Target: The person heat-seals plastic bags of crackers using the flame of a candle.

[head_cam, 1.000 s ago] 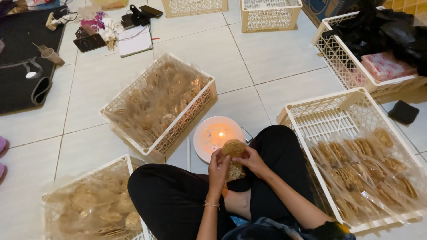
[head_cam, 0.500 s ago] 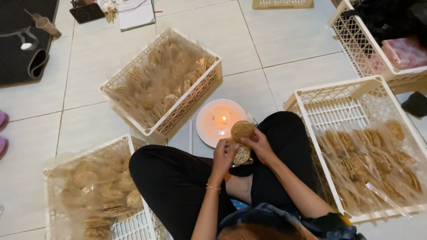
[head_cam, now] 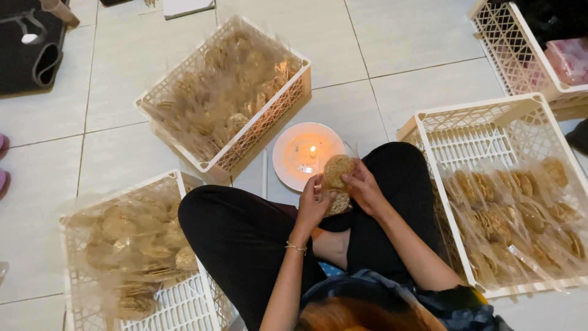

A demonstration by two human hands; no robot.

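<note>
Both hands meet just this side of the white plate [head_cam: 288, 165] with its lit candle [head_cam: 312, 151]. The left hand [head_cam: 311, 205] and right hand [head_cam: 365, 189] pinch a clear bag of round crackers [head_cam: 337, 181] between them, fingers [head_cam: 350, 178] curled tight around its edges.

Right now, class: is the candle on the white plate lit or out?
Lit: a small flame shows on the candle, casting an orange glow across the white plate.

thing: clear plastic packet of round brown crackers [head_cam: 337, 182]
look: lacy golden-brown discs, stacked, the top one facing up
pose: tilted, upper end leaning toward the lit candle on the white plate
place: above the lap, just beside the plate's near rim
hold: pinched on both sides between the two hands
</note>
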